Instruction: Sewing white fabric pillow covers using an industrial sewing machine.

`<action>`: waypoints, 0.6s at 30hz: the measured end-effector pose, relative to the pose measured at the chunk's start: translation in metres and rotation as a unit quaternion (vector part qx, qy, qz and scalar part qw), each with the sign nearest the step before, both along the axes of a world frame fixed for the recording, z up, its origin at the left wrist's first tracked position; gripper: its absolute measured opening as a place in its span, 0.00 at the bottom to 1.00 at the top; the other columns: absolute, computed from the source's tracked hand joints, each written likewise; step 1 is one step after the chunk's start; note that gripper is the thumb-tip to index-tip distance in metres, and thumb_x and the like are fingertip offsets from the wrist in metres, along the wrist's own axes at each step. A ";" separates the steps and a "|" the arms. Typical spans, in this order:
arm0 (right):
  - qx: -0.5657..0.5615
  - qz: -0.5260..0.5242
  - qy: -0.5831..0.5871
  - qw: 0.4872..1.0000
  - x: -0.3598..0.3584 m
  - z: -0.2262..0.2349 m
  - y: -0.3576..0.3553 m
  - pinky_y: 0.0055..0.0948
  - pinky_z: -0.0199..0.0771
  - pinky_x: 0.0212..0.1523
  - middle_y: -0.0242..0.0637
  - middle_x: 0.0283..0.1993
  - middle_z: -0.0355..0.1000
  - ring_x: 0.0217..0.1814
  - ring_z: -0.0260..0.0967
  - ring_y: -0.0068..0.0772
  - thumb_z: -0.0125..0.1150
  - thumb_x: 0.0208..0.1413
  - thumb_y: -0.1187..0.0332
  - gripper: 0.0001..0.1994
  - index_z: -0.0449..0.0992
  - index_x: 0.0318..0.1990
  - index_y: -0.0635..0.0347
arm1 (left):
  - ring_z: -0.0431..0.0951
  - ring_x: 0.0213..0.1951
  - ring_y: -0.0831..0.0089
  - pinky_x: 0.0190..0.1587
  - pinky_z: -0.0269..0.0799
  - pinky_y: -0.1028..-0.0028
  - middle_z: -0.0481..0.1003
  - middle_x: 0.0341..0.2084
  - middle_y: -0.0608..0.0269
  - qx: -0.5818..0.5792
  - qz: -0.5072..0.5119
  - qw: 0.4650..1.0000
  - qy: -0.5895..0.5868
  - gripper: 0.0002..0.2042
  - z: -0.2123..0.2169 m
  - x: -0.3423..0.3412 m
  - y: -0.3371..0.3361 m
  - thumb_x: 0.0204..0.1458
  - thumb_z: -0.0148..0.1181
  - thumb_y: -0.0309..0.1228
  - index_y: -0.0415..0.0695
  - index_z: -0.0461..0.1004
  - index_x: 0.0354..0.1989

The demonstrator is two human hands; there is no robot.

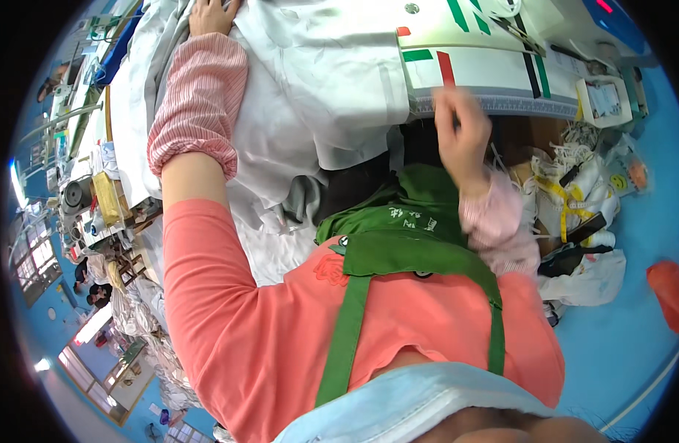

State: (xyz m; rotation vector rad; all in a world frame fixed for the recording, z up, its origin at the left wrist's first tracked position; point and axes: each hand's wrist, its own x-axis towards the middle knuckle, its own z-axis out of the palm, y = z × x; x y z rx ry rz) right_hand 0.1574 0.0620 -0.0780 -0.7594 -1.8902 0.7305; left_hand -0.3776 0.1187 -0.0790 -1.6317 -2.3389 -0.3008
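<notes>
A large piece of white fabric (302, 81) covers the left and middle of the table and hangs over its near edge in folds. On it, at the top of the view, lies my left hand (212, 18), fingers stretched out and partly cut off by the frame. My right hand (463, 136) is raised just in front of the table edge, beside the grey ruler strip (502, 102). Motion blurs its curled fingers, and whether anything is between them does not show. Red tape (446, 68) marks the white tabletop above that hand.
Green tape strips (542, 76) and a thin metal tool (520, 31) are on the table at the right. A small white box (604, 102) stands at its right end. Below hang tangled white cords and a yellow measuring tape (564, 199). A white plastic bag (590, 279) lies lower.
</notes>
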 end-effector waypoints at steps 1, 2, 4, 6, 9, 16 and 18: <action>-0.168 0.002 0.015 0.986 0.011 -0.020 -0.032 0.27 0.74 0.46 0.44 0.42 0.76 0.44 0.76 0.34 0.62 0.57 0.75 0.10 0.77 0.47 0.65 | 0.72 0.52 0.42 0.53 0.68 0.52 0.71 0.50 0.38 0.009 -0.022 0.999 0.031 0.21 0.001 0.009 0.003 0.61 0.49 0.50 0.48 0.72 0.53; -0.332 0.008 0.033 0.943 0.017 -0.040 -0.056 0.28 0.74 0.48 0.44 0.44 0.76 0.47 0.75 0.32 0.65 0.57 0.74 0.13 0.76 0.48 0.67 | 0.72 0.51 0.41 0.54 0.68 0.53 0.72 0.48 0.37 0.018 -0.040 0.997 0.062 0.21 0.003 0.018 0.002 0.61 0.50 0.50 0.48 0.72 0.53; -0.139 -0.032 -0.024 0.989 -0.004 -0.068 -0.054 0.29 0.74 0.50 0.43 0.46 0.76 0.51 0.72 0.27 0.71 0.53 0.63 0.26 0.71 0.54 0.69 | 0.71 0.53 0.43 0.56 0.68 0.55 0.70 0.52 0.39 -0.086 0.056 0.994 -0.039 0.23 0.017 0.014 -0.008 0.60 0.51 0.49 0.49 0.70 0.58; -0.299 0.160 0.022 0.940 -0.023 -0.052 -0.044 0.28 0.74 0.47 0.39 0.43 0.78 0.47 0.73 0.24 0.70 0.54 0.61 0.23 0.75 0.51 0.70 | 0.71 0.54 0.45 0.57 0.67 0.56 0.68 0.55 0.40 0.040 -0.375 0.878 -0.295 0.23 0.041 -0.043 -0.074 0.60 0.52 0.45 0.47 0.68 0.60; -0.419 0.285 -0.119 0.854 -0.012 -0.045 -0.062 0.27 0.73 0.43 0.35 0.37 0.80 0.39 0.73 0.22 0.69 0.55 0.63 0.17 0.79 0.44 0.69 | 0.62 0.62 0.38 0.65 0.58 0.53 0.60 0.64 0.38 -0.041 -0.210 0.968 0.132 0.33 0.034 -0.011 -0.135 0.55 0.56 0.46 0.44 0.62 0.67; -0.577 0.285 0.093 0.760 0.080 -0.042 -0.140 0.22 0.74 0.41 0.31 0.37 0.81 0.37 0.74 0.18 0.66 0.60 0.67 0.11 0.82 0.41 0.68 | 0.69 0.60 0.48 0.61 0.65 0.56 0.72 0.55 0.49 0.024 -0.162 0.986 -0.004 0.19 0.022 0.202 -0.201 0.59 0.59 0.38 0.44 0.74 0.57; -0.588 0.286 0.062 0.755 0.083 -0.040 -0.142 0.21 0.74 0.40 0.31 0.36 0.81 0.36 0.74 0.18 0.65 0.61 0.67 0.11 0.82 0.41 0.69 | 0.71 0.59 0.50 0.59 0.67 0.56 0.73 0.54 0.50 0.036 -0.163 0.985 0.036 0.18 0.028 0.208 -0.201 0.57 0.60 0.35 0.45 0.74 0.56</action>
